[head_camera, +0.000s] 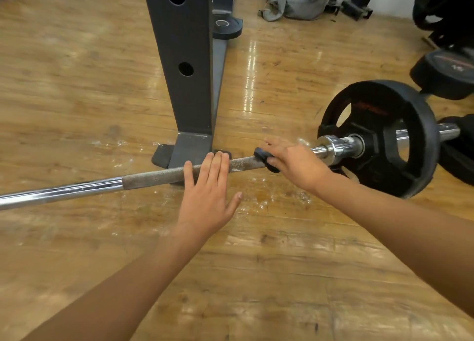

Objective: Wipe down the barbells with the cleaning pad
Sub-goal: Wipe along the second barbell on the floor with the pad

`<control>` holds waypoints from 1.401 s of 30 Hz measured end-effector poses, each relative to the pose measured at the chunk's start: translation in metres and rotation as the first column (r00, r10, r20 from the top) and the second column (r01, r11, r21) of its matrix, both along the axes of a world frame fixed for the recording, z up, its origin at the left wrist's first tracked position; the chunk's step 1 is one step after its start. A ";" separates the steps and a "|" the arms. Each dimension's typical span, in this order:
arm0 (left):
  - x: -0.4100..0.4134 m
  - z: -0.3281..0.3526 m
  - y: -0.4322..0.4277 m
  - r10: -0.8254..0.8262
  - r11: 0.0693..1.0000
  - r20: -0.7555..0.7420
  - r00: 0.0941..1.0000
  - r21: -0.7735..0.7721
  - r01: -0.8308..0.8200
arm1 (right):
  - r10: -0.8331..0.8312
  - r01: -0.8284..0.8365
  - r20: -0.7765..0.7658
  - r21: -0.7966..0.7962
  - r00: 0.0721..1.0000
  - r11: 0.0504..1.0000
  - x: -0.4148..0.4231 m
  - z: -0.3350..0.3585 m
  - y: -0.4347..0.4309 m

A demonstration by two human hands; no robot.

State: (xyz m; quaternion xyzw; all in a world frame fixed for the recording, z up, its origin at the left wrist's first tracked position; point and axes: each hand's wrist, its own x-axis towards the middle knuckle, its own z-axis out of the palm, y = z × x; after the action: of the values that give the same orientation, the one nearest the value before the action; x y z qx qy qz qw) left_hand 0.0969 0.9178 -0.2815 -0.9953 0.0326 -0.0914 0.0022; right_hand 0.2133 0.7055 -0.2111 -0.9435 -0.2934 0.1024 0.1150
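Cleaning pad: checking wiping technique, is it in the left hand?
No, the right hand grips the cleaning pad on the barbell; the left hand rests flat on it.

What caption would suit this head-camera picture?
The right hand holds a dark cleaning pad against the barbell; the flat left hand rests on it.

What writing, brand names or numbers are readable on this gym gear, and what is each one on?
No text here can be quoted with confidence.
Weight plate: reddish lettering on its upper face, too blurred to read.
Round black weight behind it: a reddish arc of lettering and a pale mark, perhaps a number, too blurred to read.
Barbell, cleaning pad, rack upright: no text visible.
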 end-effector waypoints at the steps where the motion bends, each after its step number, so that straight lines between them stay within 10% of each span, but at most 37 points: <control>1: -0.005 0.000 -0.002 -0.004 1.000 -0.002 1.000 -0.005 0.004 | -0.006 0.007 -0.030 0.006 1.000 1.000 0.000 -0.001 -0.002; 42: -0.129 -0.001 -0.053 -0.079 0.992 -0.071 0.994 0.088 0.085 | -0.041 -0.081 0.391 0.290 0.919 0.954 -0.163 -0.054 -0.045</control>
State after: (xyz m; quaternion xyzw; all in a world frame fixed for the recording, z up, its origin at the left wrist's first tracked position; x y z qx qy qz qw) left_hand -0.0318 0.8647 -0.2822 -0.9945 0.0778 -0.0563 0.0424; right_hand 0.0503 0.6605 -0.2649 -0.9131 -0.3324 -0.1334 0.1947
